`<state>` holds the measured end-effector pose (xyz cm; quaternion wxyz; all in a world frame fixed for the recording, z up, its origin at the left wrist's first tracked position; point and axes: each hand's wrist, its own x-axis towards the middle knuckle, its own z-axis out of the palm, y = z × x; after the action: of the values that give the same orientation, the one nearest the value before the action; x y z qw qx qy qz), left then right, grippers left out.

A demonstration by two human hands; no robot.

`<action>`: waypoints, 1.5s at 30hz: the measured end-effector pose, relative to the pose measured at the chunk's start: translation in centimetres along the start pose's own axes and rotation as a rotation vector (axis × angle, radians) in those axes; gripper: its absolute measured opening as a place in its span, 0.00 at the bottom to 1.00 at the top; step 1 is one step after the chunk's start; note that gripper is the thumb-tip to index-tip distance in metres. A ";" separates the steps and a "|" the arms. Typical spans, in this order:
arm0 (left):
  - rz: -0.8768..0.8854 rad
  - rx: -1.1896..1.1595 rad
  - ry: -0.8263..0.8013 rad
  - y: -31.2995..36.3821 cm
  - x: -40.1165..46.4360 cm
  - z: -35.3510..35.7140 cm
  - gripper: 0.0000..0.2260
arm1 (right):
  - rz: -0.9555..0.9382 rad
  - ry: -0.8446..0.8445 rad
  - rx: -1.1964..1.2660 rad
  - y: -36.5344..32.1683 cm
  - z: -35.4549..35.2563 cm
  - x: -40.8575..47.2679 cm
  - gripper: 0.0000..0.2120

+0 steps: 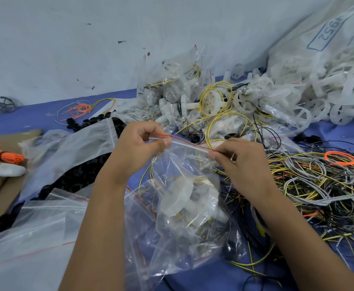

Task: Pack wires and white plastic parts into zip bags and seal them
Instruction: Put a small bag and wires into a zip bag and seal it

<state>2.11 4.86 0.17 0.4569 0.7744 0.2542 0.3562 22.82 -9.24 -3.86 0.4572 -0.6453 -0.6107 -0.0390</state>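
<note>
Hands (144, 141) (238, 159) raised, each grip pinching one end of the zip bag (184, 185) seal.

Both bare forearms reach up from the bottom edge and lean toward each other, so the two hands sit near one another at mid-height, the left a little higher than the right. The left hand (144, 141) shows its back, wrist bent slightly, fingers curled inward, with thumb and forefinger pinched together at the side facing the right hand. The right hand (238, 159) lies lower, back up, knuckles raised, its fingers (216, 155) drawn into a pinch pointing toward the left hand. The two pinches are apart, level with the same slanting line. Neither wrist wears a sleeve.
</note>
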 end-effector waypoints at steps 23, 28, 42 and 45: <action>-0.488 0.091 -0.487 0.3 -1.6 0.9 0.04 | 0.272 -0.029 0.301 -0.8 -0.1 -0.3 0.11; -0.390 -0.126 -0.262 0.2 -1.4 0.5 0.15 | 0.248 -0.262 0.392 -1.8 0.0 -0.3 0.22; -0.185 -0.839 0.292 0.9 0.3 -2.1 0.21 | 0.460 -0.164 1.097 -4.3 2.7 4.3 0.26; -0.188 -0.833 0.345 0.4 0.3 -2.5 0.24 | 0.476 -0.029 1.072 -4.0 3.3 9.1 0.09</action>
<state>0.37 6.25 1.46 0.7106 0.4275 0.2306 0.5089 20.14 -0.96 1.93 0.7077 -0.4438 -0.3898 0.3877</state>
